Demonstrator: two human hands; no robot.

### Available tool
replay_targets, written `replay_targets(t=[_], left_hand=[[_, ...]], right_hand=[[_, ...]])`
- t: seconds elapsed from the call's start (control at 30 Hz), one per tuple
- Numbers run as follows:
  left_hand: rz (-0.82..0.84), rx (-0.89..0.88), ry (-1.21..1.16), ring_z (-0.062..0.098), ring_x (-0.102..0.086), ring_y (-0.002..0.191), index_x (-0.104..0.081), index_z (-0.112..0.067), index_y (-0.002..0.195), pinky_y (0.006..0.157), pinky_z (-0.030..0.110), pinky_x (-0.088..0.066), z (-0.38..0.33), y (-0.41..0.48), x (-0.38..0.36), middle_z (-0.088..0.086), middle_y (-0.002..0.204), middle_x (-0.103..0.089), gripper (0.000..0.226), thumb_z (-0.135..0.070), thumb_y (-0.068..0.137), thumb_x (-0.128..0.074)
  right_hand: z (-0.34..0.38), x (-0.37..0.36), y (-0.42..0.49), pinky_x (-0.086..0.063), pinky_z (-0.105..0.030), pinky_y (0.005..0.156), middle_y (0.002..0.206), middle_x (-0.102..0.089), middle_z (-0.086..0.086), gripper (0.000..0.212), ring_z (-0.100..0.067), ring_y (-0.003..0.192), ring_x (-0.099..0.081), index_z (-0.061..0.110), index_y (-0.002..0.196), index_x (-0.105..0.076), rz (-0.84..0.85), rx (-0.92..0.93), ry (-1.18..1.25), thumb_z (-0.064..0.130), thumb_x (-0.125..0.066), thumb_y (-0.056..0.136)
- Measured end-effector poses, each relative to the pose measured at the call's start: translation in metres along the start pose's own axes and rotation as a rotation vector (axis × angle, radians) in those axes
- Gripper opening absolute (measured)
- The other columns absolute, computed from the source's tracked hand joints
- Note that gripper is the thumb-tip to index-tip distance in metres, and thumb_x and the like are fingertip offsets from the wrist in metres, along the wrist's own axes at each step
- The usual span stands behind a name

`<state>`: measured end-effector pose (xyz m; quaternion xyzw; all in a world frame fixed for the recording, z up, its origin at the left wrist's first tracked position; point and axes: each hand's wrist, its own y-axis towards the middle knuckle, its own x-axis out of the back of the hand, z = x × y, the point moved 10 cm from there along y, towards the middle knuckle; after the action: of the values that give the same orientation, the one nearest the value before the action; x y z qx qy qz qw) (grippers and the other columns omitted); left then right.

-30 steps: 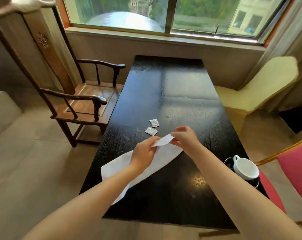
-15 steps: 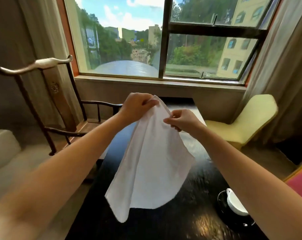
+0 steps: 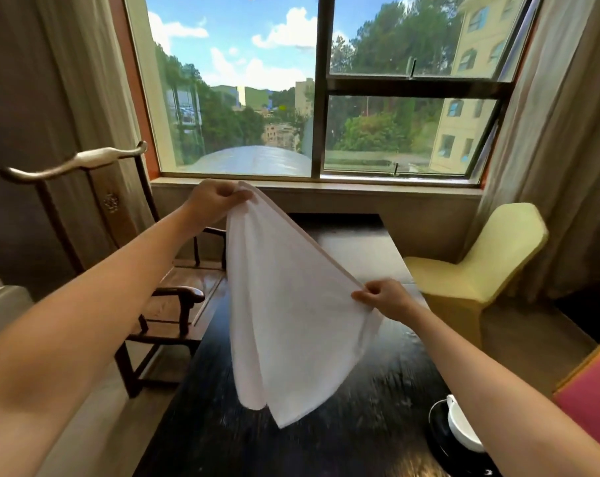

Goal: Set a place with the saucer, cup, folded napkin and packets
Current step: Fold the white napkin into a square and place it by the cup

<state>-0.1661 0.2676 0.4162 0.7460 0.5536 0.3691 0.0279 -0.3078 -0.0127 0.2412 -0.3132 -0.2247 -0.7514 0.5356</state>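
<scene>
A white cloth napkin hangs in the air above the dark table, stretched along one edge between both hands. My left hand pinches its upper corner, raised high in front of the window sill. My right hand grips the lower corner to the right. The rest of the napkin drapes down loosely. A white cup sits on a dark saucer at the table's near right edge, partly hidden by my right forearm. The packets are hidden behind the napkin.
A dark wooden armchair stands left of the table. A pale yellow covered chair is on the right, and a red chair at the near right. A large window and curtains lie beyond the table.
The napkin has been lifted off the table and held up. My hands have moved apart, the left higher and the right lower and rightward, stretching an edge. The view has tilted up.
</scene>
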Motion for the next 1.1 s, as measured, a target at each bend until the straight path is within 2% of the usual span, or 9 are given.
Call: replay_targets(t=[0.13, 0.3, 0.47, 0.57, 0.73, 0.87, 0.93, 1.0, 1.1], left_hand=[[-0.020, 0.154, -0.092, 0.016, -0.055, 0.080, -0.067, -0.012, 0.101, 0.076, 0.027, -0.048, 0.028, -0.002, 0.017, 0.003, 0.087, -0.060, 0.024, -0.030, 0.086, -0.062], [-0.055, 0.293, -0.125, 0.012, -0.053, 0.069, -0.068, -0.013, 0.094, 0.043, 0.014, -0.047, 0.058, -0.011, 0.040, 0.000, 0.082, -0.057, 0.020, -0.030, 0.084, -0.065], [-0.022, 0.434, -0.238, 0.018, -0.061, 0.082, -0.066, -0.007, 0.092, 0.050, 0.021, -0.058, 0.091, -0.026, 0.042, 0.006, 0.091, -0.060, 0.015, -0.020, 0.084, -0.065], [-0.009, 0.468, -0.257, 0.019, -0.064, 0.079, -0.066, -0.004, 0.091, 0.053, 0.019, -0.058, 0.111, -0.031, 0.038, 0.009, 0.089, -0.063, 0.013, -0.015, 0.085, -0.063], [-0.051, 0.512, -0.205, 0.018, -0.066, 0.073, -0.065, -0.007, 0.079, 0.060, 0.018, -0.057, 0.155, -0.024, 0.022, 0.014, 0.087, -0.065, 0.010, -0.013, 0.086, -0.062], [-0.127, 0.518, -0.197, 0.026, -0.064, 0.088, -0.065, 0.002, 0.090, 0.080, 0.030, -0.056, 0.177, -0.005, 0.006, 0.011, 0.084, -0.064, 0.017, -0.014, 0.086, -0.063], [-0.143, 0.490, -0.189, 0.025, -0.065, 0.091, -0.066, -0.006, 0.085, 0.089, 0.037, -0.053, 0.178, 0.006, 0.000, 0.009, 0.085, -0.066, 0.011, -0.017, 0.086, -0.064], [-0.156, 0.433, -0.202, 0.018, -0.064, 0.083, -0.064, -0.017, 0.077, 0.079, 0.026, -0.055, 0.162, 0.012, -0.003, 0.003, 0.081, -0.065, 0.011, -0.018, 0.087, -0.062], [-0.118, 0.346, -0.249, 0.011, -0.062, 0.078, -0.064, -0.018, 0.079, 0.063, 0.008, -0.053, 0.138, 0.008, -0.010, 0.000, 0.081, -0.065, 0.009, -0.018, 0.087, -0.061]], right_hand=[[-0.021, 0.003, 0.005, -0.033, -0.026, 0.056, 0.065, -0.053, -0.005, 0.033, -0.017, 0.062, -0.046, 0.013, 0.061, -0.055, -0.022, -0.030, -0.073, 0.028, -0.058, 0.090], [-0.053, 0.000, 0.009, -0.039, -0.032, 0.069, 0.083, -0.060, -0.014, 0.025, -0.023, 0.076, -0.051, -0.003, 0.091, -0.067, -0.003, -0.113, -0.093, 0.019, -0.056, 0.092], [-0.056, 0.021, 0.012, -0.036, -0.024, 0.051, 0.066, -0.058, -0.004, 0.020, -0.014, 0.056, -0.049, 0.007, 0.083, -0.071, -0.124, -0.099, -0.009, 0.020, -0.057, 0.091], [-0.054, 0.042, 0.022, -0.042, -0.015, 0.035, 0.060, -0.061, -0.008, 0.015, -0.012, 0.040, -0.055, 0.002, 0.086, -0.070, -0.238, -0.121, 0.156, 0.012, -0.060, 0.090], [-0.062, 0.054, 0.059, -0.059, -0.022, 0.052, 0.072, -0.064, -0.017, 0.018, -0.011, 0.043, -0.065, -0.015, 0.101, -0.061, -0.316, -0.225, 0.602, -0.003, -0.059, 0.087], [-0.053, 0.076, 0.083, -0.056, -0.016, 0.060, 0.074, -0.064, -0.011, 0.020, -0.015, 0.063, -0.065, -0.014, 0.102, -0.063, -0.405, -0.205, 0.609, -0.002, -0.060, 0.086], [-0.050, 0.092, 0.091, -0.059, -0.024, 0.074, 0.081, -0.067, -0.012, 0.019, -0.020, 0.074, -0.067, -0.010, 0.099, -0.067, -0.472, -0.164, 0.557, 0.001, -0.063, 0.085], [-0.047, 0.107, 0.092, -0.056, -0.036, 0.088, 0.085, -0.069, -0.012, 0.016, -0.026, 0.086, -0.069, -0.005, 0.095, -0.071, -0.534, -0.109, 0.514, 0.005, -0.066, 0.084], [-0.053, 0.116, 0.081, -0.053, -0.035, 0.092, 0.093, -0.072, -0.012, 0.020, -0.022, 0.087, -0.069, -0.001, 0.099, -0.071, -0.581, -0.048, 0.510, 0.011, -0.068, 0.083]])
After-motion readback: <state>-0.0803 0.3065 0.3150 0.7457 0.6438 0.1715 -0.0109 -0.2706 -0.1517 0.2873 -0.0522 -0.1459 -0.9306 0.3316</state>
